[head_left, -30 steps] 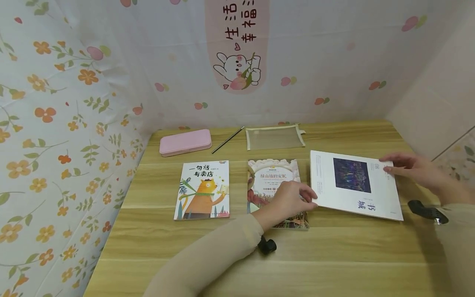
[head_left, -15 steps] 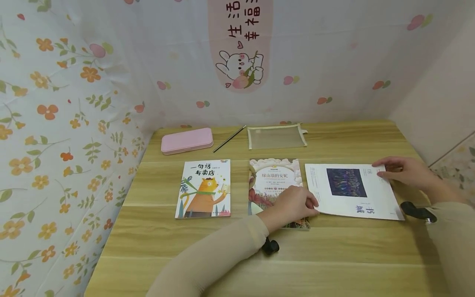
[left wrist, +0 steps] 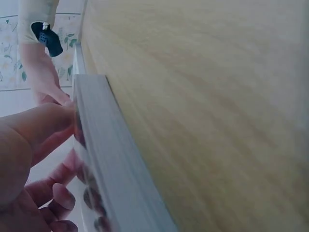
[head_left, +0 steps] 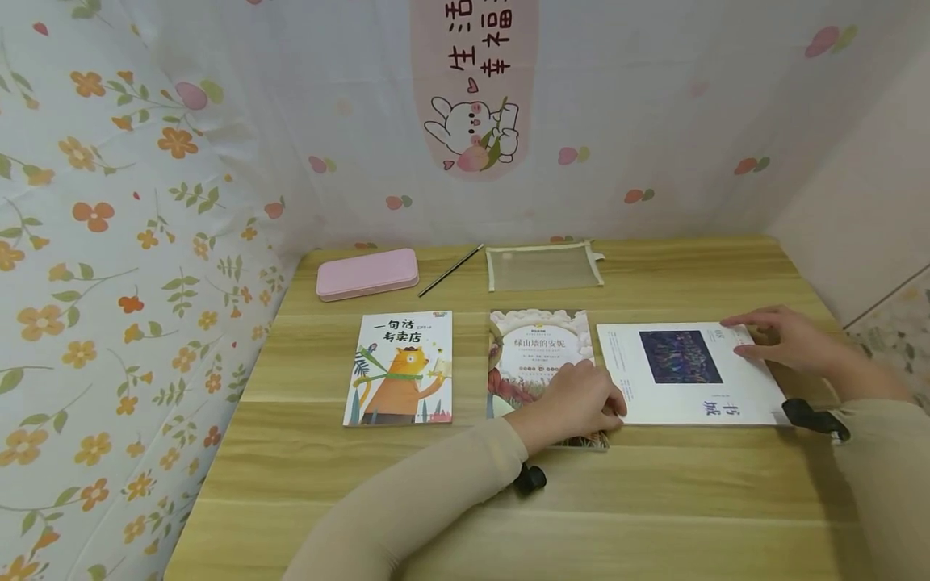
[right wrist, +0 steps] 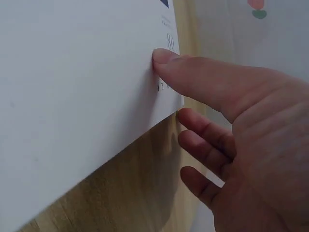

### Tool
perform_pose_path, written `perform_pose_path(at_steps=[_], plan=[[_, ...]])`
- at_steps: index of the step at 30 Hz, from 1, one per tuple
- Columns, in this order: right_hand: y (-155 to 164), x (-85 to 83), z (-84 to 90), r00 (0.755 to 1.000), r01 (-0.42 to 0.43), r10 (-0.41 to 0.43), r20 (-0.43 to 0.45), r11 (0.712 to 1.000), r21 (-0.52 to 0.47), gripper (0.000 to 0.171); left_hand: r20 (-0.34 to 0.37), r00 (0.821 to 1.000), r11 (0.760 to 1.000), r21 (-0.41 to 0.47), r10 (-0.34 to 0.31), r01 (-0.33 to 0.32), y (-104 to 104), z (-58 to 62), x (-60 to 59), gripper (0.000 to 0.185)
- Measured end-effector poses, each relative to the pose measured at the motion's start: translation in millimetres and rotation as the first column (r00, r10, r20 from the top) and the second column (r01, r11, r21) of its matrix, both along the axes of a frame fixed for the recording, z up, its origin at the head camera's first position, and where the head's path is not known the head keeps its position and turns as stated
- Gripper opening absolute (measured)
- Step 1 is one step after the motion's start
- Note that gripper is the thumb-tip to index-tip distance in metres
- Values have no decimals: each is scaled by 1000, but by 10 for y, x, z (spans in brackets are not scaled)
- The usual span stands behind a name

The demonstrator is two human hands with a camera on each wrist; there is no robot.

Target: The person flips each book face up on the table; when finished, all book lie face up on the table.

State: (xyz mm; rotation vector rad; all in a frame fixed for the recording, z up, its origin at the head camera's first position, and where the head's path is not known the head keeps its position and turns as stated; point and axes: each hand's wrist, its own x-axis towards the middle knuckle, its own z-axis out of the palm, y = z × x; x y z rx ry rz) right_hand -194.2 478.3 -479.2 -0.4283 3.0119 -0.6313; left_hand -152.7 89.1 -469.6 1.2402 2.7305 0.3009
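A white magazine (head_left: 676,395) with a dark square picture lies at the right of the table, turned sideways. My right hand (head_left: 792,343) pinches its upper right corner; in the right wrist view the thumb (right wrist: 193,70) presses on the cover and the other fingers sit past the edge. My left hand (head_left: 574,399) is over a pale illustrated book (head_left: 538,339), its fingertips right at the magazine's lower left corner. The left wrist view shows that book's thick page edge (left wrist: 111,145) beside the left fingers. Further left lies a book with an orange bear (head_left: 400,371).
Along the back of the wooden table (head_left: 436,500) lie a pink pencil case (head_left: 367,274), a dark pencil (head_left: 450,270) and a mesh zip pouch (head_left: 545,268). A printed cloth (head_left: 327,121) hangs behind them. Each wrist wears a black camera mount (head_left: 530,479).
The magazine has come down flat and turned straighter, its left edge now close against the pale book. The right hand has moved slightly left with it; the left hand stays at the corner.
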Motion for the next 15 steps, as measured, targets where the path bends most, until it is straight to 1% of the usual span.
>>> perform_pose_path(at_steps=[1,3,5,7,8,10,14,15], plan=[[-18,13,4,1000,-9,9,-15,1000,-4,47,8,1000,1000,11,-3,2,-4,0,-10,10],[-58,47,25,1000,7,-7,10,1000,-13,51,39,999,999,49,-2,0,-21,1,-41,13],[-102,88,49,997,41,-39,70,999,-30,56,79,997,996,84,24,-30,-45,15,-85,18],[-132,144,74,990,82,-79,116,996,-25,61,105,993,993,100,55,-66,-66,36,-140,25],[-141,172,81,989,93,-90,117,996,-17,63,108,992,992,102,70,-81,-71,50,-172,28],[-149,235,87,989,100,-99,111,995,-5,66,98,991,992,78,94,-102,-73,80,-236,33],[-171,375,76,991,99,-101,84,995,29,70,80,990,993,18,117,-119,-50,116,-357,38],[-180,414,70,991,101,-103,91,994,32,72,80,989,993,4,121,-122,-45,122,-384,39]])
